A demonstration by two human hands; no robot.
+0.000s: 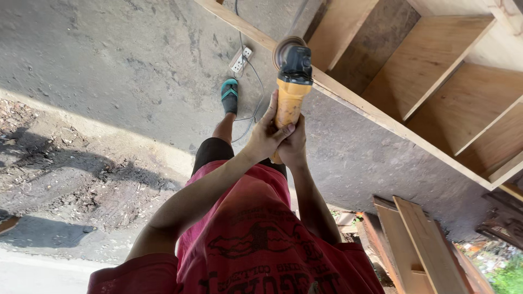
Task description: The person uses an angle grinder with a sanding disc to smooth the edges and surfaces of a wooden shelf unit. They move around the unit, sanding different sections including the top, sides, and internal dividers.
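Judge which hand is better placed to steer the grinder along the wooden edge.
Left, probably: the left hand wraps the yellow grinder further forward, nearer its disc at the wooden frame; the right hand sits behind.

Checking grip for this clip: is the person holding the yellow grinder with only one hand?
No: both the left hand and the right hand wrap the yellow grinder body, its disc at the wooden frame edge.

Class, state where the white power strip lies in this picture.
The white power strip lies on the concrete floor at upper centre of the head view, beside the teal sandal, left of the yellow angle grinder.
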